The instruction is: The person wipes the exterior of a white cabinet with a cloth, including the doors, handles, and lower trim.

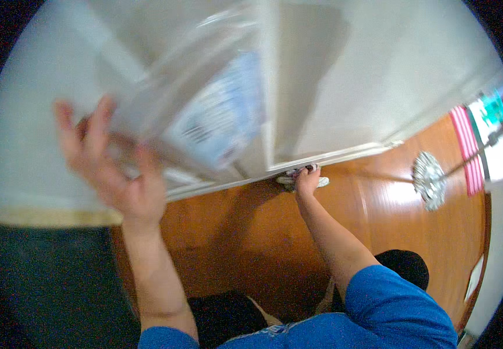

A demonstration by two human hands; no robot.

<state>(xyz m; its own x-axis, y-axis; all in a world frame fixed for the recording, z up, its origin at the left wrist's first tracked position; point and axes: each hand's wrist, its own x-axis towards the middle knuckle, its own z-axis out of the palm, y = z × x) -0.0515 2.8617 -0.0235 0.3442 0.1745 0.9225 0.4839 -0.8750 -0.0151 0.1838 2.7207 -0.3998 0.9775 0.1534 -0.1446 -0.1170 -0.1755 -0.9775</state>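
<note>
My left hand is raised before a pale wall, blurred, with its fingers spread. Beside its thumb and fingers is a clear plastic package with a blue and white printed sheet bearing writing. Blur hides whether the hand grips the package's edge. Low down on the right, my right hand reaches to the foot of the wall. Its fingers are closed on a small bunched thing, whitish with dark and purple parts, at the edge of the wooden floor. The hand partly covers it, and its kind is unclear.
A grey-white string mop head rests on the glossy wooden floor, its pole slanting up right. Beyond lies a pink striped cloth. A white skirting board edges the wall. A dark surface fills the lower left.
</note>
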